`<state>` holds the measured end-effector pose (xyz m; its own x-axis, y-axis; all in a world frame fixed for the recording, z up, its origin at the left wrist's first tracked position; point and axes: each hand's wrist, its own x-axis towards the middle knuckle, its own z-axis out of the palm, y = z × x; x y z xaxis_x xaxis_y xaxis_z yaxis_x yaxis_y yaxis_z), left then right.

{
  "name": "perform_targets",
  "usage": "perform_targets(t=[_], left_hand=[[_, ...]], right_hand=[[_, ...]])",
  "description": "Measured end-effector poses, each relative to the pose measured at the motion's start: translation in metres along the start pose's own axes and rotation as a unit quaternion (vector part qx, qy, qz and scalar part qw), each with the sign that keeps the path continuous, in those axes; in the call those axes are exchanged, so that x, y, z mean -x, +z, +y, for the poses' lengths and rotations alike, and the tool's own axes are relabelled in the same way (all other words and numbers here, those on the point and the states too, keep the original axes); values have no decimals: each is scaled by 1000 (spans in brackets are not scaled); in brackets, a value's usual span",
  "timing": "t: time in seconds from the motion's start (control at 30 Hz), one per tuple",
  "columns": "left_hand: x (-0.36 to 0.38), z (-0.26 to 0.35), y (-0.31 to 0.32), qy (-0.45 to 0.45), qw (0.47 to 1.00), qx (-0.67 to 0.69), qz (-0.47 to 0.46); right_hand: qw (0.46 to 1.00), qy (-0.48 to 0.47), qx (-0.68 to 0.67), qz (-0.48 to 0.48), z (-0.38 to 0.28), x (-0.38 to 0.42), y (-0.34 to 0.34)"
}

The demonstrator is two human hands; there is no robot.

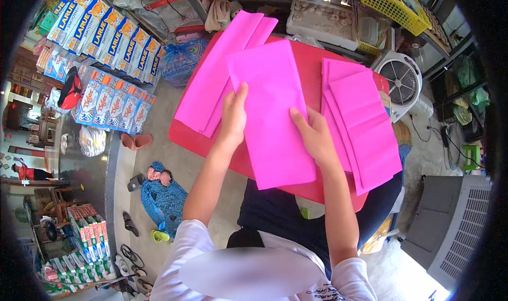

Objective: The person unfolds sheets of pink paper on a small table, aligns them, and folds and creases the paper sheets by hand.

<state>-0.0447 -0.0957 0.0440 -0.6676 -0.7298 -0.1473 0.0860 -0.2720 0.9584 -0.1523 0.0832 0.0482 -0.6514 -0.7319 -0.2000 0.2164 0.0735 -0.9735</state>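
Between my two hands is a folded bright pink paper sheet (272, 121), tilted above the red table (180, 134). My left hand (234, 113) grips its left edge, thumb on the front face and the other fingers hidden behind. Lower on the opposite edge, my right hand (313, 136) pinches it the same way. Long folded pink paper (219, 73) lies on the table's left side, partly covered by the held sheet. To the right, a stack of folded pink paper (365, 123) hangs slightly over the table edge.
Stacked beer cartons (108, 33) stand at the upper left. A white fan (399, 81) is beyond the table's right side, near a yellow basket (394, 7). On the floor lie a blue patterned cloth (161, 200) and sandals (129, 224). A grey appliance (450, 227) stands lower right.
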Motion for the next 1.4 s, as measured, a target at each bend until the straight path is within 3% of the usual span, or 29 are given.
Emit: perform_targets(t=[0.17,0.23,0.37,0.43,0.47,0.5,0.6,0.73,0.83,0.93,1.13,1.17,1.23,1.37,1.4], left_hand=[[-15,-17,-24,-13,999,28,41],[-11,-21,-25,-7,997,3,75],[1,-44,-42,-78,995,49,48],[12,-47,-39,-70,995,5,66],[17,-47,-38,-65,995,-17,76],[20,-48,-37,-55,996,-27,66],[22,-50,-37,-28,998,-44,43],[27,-50,-34,-13,998,-42,47],[27,-50,-31,3,998,-49,51],[26,-52,-32,11,996,-74,43],[30,-50,-28,22,996,-81,20],[31,-50,-27,31,996,-77,15],[30,-53,-30,40,998,-55,7],[36,-41,-26,-2,998,-44,48],[34,-45,-31,-9,999,-18,40]], right_hand=[[998,44,30,-14,2,33,-5],[992,9,124,9,-1,51,-9],[929,-90,324,157,-35,91,-50],[838,-89,438,314,-35,93,-111],[726,-149,583,332,-40,91,-143],[649,-167,651,356,-34,89,-166],[743,84,616,250,-32,92,-196],[808,76,525,257,-33,102,-202],[790,-54,538,288,-25,106,-211],[805,-79,501,307,-49,114,-194],[916,-165,280,234,-100,105,-133],[934,-173,217,225,-106,97,-115],[940,-162,220,206,-102,79,-91],[977,-141,88,130,-66,60,-36],[982,-108,109,110,-54,59,-31]])
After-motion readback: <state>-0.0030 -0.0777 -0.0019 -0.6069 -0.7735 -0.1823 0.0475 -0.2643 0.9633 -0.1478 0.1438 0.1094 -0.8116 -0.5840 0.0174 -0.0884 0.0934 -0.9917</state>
